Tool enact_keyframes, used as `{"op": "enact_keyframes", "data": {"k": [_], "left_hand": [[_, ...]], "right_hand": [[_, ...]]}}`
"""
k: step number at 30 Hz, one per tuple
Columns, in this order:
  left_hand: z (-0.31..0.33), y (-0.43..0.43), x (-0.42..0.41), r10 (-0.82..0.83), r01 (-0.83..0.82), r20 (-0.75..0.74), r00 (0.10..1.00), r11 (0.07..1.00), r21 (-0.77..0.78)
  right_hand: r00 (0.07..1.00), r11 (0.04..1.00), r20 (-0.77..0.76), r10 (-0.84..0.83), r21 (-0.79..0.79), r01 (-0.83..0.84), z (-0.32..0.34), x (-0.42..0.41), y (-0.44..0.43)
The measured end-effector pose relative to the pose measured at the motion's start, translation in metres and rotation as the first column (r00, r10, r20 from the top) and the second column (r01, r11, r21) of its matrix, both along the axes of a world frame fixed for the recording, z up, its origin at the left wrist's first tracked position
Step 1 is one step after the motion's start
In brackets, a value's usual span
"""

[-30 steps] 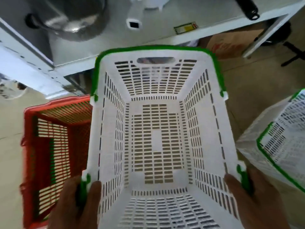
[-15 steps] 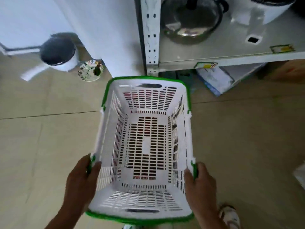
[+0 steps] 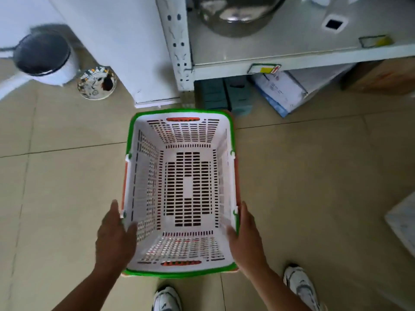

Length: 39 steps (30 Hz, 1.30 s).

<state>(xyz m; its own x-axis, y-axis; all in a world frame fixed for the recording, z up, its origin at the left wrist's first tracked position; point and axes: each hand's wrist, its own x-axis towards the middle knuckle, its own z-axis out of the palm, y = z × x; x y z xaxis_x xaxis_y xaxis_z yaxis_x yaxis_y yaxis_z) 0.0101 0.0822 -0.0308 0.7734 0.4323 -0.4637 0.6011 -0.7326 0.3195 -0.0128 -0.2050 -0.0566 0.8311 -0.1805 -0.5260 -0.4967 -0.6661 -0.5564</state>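
Note:
A white slotted basket with a green rim point(image 3: 143, 176) sits nested inside a red basket point(image 3: 237, 176) on the tiled floor; of the red one only thin strips show along the sides and through the slots. The white basket holds nothing. My left hand point(image 3: 114, 234) holds its left wall near the front corner, thumb over the rim and fingers along the outside. My right hand point(image 3: 244, 236) holds the right wall the same way. Both thumbs are blurred.
A white metal shelf unit point(image 3: 292, 55) stands behind the baskets with a steel pot point(image 3: 235, 16) on it and boxes point(image 3: 280, 90) underneath. A dark-lidded white bin point(image 3: 42, 55) and a shiny round lid point(image 3: 96, 83) sit far left. My shoes point(image 3: 167, 298) are below.
The white basket has gone from held up near the shelf down over the red basket and now sits nested in it. My hands have slid back along its sides.

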Motion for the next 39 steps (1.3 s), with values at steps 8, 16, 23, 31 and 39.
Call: {"op": "enact_keyframes", "data": {"k": [8,16,23,31,39], "left_hand": [[0.056,-0.248,0.047,-0.435,0.475,0.268,0.859,0.874,-0.102],[0.029,-0.582,0.063,-0.725,0.781,0.298,0.621,0.543,-0.309],[-0.008,-0.791,0.045,-0.847,0.877,0.293,0.444,0.344,-0.335],[-0.05,-0.875,0.024,-0.852,0.841,0.284,0.44,0.28,-0.463],[-0.072,-0.873,0.033,-0.845,0.782,0.142,0.516,0.397,-0.481]], "right_hand": [[0.923,0.928,0.104,-0.371,0.065,0.366,0.032,-0.008,-0.202],[0.692,0.695,0.203,-0.693,-0.069,0.716,0.035,-0.043,-0.505],[0.581,0.569,0.186,-0.793,-0.118,0.814,0.016,-0.096,-0.662],[0.525,0.477,0.177,-0.833,-0.251,0.842,-0.015,-0.14,-0.733],[0.279,0.256,0.067,-0.958,-0.241,0.936,-0.032,-0.155,-0.746]]}}
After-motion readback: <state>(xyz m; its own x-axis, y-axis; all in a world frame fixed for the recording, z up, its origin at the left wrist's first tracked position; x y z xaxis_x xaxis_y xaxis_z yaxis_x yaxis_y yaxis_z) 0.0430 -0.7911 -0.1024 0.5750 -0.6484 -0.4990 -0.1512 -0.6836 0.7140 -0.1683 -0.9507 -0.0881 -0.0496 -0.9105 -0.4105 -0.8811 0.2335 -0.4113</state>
